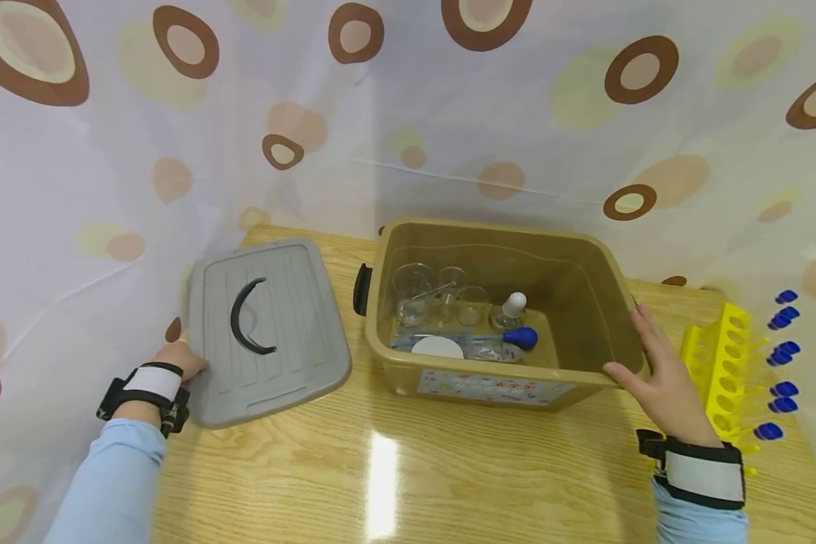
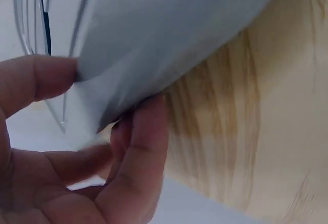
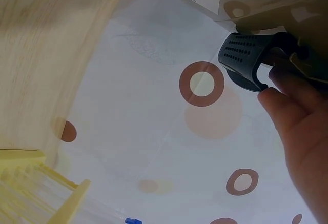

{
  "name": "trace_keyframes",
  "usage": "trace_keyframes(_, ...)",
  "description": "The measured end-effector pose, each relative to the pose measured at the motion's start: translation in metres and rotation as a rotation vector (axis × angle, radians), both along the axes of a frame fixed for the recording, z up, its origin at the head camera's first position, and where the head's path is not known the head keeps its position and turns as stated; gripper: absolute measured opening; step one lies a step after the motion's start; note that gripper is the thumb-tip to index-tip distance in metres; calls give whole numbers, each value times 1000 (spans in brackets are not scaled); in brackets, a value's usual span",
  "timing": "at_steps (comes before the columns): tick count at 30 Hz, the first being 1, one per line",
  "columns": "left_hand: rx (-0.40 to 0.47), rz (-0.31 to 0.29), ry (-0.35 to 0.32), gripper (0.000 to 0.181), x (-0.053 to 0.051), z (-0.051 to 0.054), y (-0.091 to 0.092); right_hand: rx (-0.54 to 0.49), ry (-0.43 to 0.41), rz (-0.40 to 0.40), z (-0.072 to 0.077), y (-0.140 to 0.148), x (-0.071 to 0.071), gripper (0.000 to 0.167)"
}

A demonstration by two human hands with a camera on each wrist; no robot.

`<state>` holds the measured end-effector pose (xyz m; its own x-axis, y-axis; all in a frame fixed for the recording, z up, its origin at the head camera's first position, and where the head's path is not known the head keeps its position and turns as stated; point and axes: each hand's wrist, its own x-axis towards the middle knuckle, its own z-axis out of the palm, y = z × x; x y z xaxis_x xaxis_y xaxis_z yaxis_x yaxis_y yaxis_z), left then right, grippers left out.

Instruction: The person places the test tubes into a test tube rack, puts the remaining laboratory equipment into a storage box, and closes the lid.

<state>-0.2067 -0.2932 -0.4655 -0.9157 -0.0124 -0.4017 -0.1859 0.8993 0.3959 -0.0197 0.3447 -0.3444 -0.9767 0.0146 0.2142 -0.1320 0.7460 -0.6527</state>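
At the left of the head view, a grey plastic lid (image 1: pixel 285 302) with a curved black handle (image 1: pixel 239 321) lies on the table. My left hand (image 1: pixel 180 361) pinches its left edge; in the left wrist view the thumb (image 2: pixel 54 75) is on top and curled fingers (image 2: pixel 138 152) are beneath. A tan storage bin (image 1: pixel 496 227) stands uncovered to the right of the lid. My right hand (image 1: pixel 669 385) grips its right end, thumb at the front rim corner. Fingers of that hand touch the bin's black side handle (image 3: pixel 246 55) in the right wrist view.
Inside the bin are glass beakers (image 1: pixel 415 283), a white-bulbed dropper bottle (image 1: pixel 514 304), a blue rubber bulb (image 1: pixel 522 338) and a white disc (image 1: pixel 437 347). A yellow rack (image 1: pixel 727 366) with several blue-capped tubes stands at the right. A patterned cloth (image 1: pixel 449 113) hangs behind the wooden table (image 1: pixel 299 476).
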Motion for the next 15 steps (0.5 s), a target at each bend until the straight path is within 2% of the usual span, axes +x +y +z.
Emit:
trace_keyframes(1, 17, 4, -30, 41, 5, 11, 4, 1, 1, 0, 0, 0, 0, 77)
trace_keyframes(4, 11, 1, 6, 38, 16, 31, 13, 5, 3, 1, 0, 0, 0, 77)
trace_keyframes(6, 15, -8, 12, 39, 22, 42, 17, 10, 5, -1, 0, 0, 0, 77)
trace_keyframes(8, 91, 3, -25, 40, 26, 49, 20, 15, 5, -3, 0, 0, 0, 77)
trace_keyframes(10, 236, 27, -74, 44, 29, 54, 20, 18, 3, -4, -1, 0, 0, 77)
trace_keyframes(13, 587, 102, -158, 58, 30, 56, 18, 13, -2, -5, -1, 0, 0, 77)
trace_keyframes(15, 785, 144, -180, 68, 29, 59, 15, 10, -1, -3, -1, -1, 0, 77)
